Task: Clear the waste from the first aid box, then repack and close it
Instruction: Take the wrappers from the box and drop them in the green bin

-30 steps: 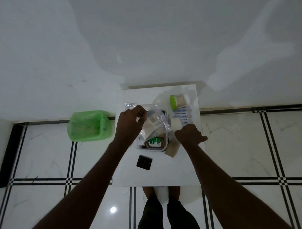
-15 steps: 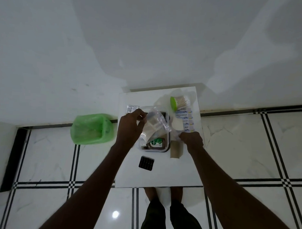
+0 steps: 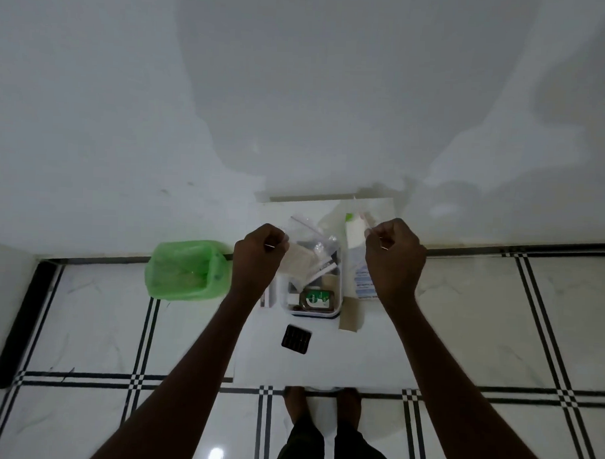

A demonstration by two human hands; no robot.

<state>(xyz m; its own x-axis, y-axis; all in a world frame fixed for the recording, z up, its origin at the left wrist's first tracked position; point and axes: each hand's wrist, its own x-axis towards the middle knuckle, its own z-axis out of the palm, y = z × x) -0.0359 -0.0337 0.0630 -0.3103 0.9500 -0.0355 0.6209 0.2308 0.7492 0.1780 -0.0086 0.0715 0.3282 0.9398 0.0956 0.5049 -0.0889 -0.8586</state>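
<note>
The white first aid box [image 3: 340,292] stands open on a small white table [image 3: 341,361], with a brown bottle [image 3: 315,299] and white packets inside. Above the box a clear plastic zip bag [image 3: 312,238] is stretched between my hands. My left hand [image 3: 259,258] pinches its left edge. My right hand [image 3: 394,260] is closed in a pinch at what looks like its right edge, over the table's right side. The bag is see-through and its outline is hard to trace.
A green-lined waste bin [image 3: 186,270] sits on the tiled floor left of the table. A black blister pack [image 3: 296,339], a brown paper piece [image 3: 350,318], plaster strips [image 3: 363,283] and a green-capped swab pack [image 3: 354,231] lie on the table. A white wall stands behind.
My right hand rose from the table beside the box, took the bag's right side and moved right. The hands are farther apart, spreading the bag.
</note>
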